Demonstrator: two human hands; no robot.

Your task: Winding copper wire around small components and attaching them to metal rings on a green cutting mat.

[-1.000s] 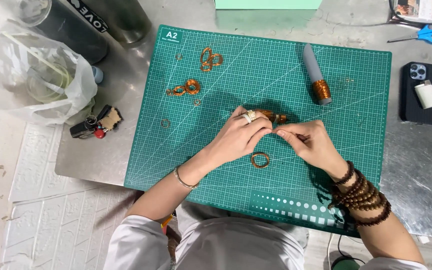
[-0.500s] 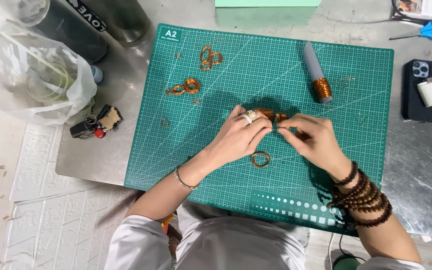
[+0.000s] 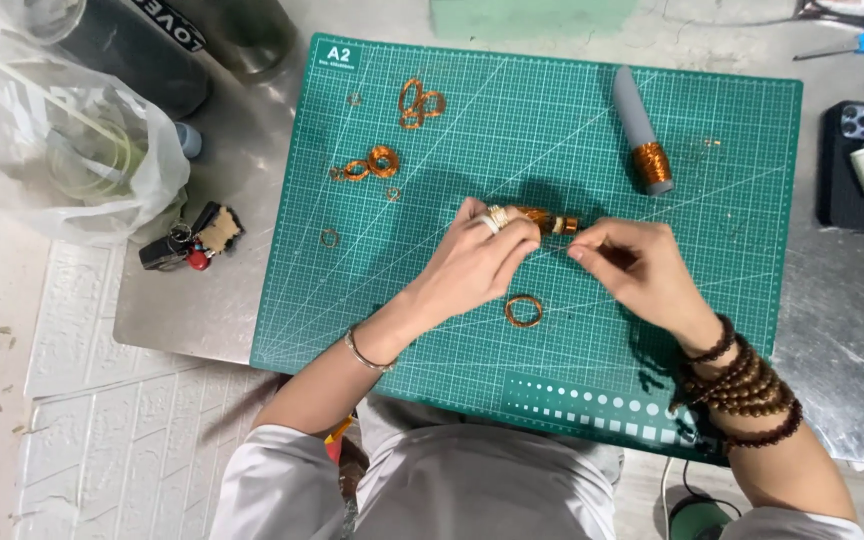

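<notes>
Mat centre taken up by both hands; free lanes left at the right half and along the near edge.

Middle of the green cutting mat (image 3: 592,150) is blocked by the left hand (image 3: 477,262) and right hand (image 3: 632,270), closed together on a copper-wound piece (image 3: 544,220). A loose copper ring (image 3: 523,311) is lying just below them. Far-left mat area is cluttered by copper coils (image 3: 372,163) and a twisted pair (image 3: 418,103). A grey spool tube (image 3: 642,132) is lying across the far-right approach. Bare mat is left between tube and right edge. Left bench (image 3: 242,190) side is obstructed by a plastic bag (image 3: 52,140), dark bottles (image 3: 132,50) and keys (image 3: 187,240); right side by a phone (image 3: 857,165).
</notes>
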